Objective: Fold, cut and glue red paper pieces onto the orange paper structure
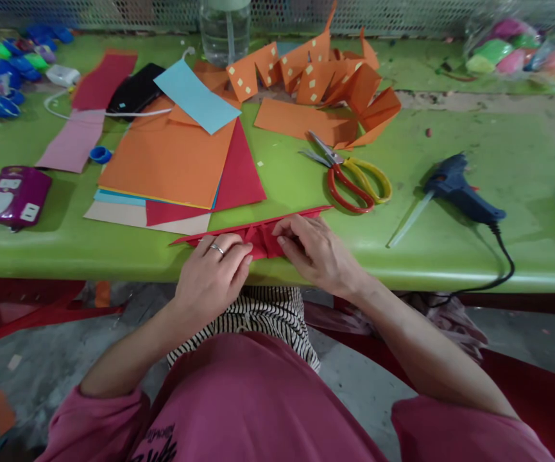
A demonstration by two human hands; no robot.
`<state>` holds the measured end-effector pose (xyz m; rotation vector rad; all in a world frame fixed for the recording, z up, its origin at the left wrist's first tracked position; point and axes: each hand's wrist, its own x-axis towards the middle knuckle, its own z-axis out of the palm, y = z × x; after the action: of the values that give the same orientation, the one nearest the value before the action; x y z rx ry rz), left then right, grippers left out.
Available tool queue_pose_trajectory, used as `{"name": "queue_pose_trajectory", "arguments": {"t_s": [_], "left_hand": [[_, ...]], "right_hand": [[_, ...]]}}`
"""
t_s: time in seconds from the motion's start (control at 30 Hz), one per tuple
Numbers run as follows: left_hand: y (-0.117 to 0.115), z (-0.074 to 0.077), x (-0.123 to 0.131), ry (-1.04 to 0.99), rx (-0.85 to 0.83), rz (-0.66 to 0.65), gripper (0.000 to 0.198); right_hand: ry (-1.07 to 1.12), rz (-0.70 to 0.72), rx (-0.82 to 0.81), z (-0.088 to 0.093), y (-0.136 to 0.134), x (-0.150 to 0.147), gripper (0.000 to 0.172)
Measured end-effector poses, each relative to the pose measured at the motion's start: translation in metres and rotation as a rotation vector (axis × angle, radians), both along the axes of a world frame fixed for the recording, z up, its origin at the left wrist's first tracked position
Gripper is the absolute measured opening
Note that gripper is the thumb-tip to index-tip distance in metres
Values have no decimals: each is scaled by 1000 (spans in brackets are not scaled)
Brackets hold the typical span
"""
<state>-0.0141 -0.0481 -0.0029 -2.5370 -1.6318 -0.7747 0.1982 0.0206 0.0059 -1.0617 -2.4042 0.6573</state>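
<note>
A long folded strip of red paper (262, 236) lies along the near edge of the green table (474, 244). My left hand (214, 273), a ring on one finger, presses down on the strip with fingers curled together. Just to its right, my right hand (313, 250) pinches a fold in the middle of the same strip. Both hands touch the paper and nearly meet.
A stack of orange, red, blue and cream paper sheets (171, 160) lies behind my hands. Red-and-yellow scissors (351, 179) and a blue glue gun (460, 192) with its cord sit to the right. Folded orange paper pieces (325, 83), a purple box (12, 196) and a clear bottle (224, 29) are farther off.
</note>
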Motion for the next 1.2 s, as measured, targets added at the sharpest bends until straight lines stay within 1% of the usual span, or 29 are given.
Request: {"name": "queue_pose_trajectory", "arguments": {"t_s": [0.2,0.37,0.47,0.53,0.6,0.7,0.77,0.87,1.07,1.2], "left_hand": [[3,-4,1,3,125,-42,16],[2,-5,1,28,123,-40,15],[2,-5,0,45,119,-51,15],[4,-5,-3,54,126,-71,15],[8,-4,-8,78,125,-119,16],[17,-2,-17,133,126,-215,16],[23,-1,-21,154,141,-252,17],[28,0,-21,173,158,-263,20],[28,-1,-17,178,126,-260,24],[27,-3,-17,188,145,-250,27]], "right_hand": [[-34,43,-33,5,4,-1,8],[-76,88,-63,12,8,-3,9],[-65,101,-64,13,9,-2,9],[-51,81,-65,12,6,-3,8],[-50,34,-60,11,-1,-4,8],[-74,-80,-32,9,-13,-8,7],[-94,-154,1,6,-20,-10,7],[-119,-209,62,2,-23,-12,9],[-177,-219,151,-3,-19,-13,12],[-246,-240,255,-3,-20,-15,17]]}}
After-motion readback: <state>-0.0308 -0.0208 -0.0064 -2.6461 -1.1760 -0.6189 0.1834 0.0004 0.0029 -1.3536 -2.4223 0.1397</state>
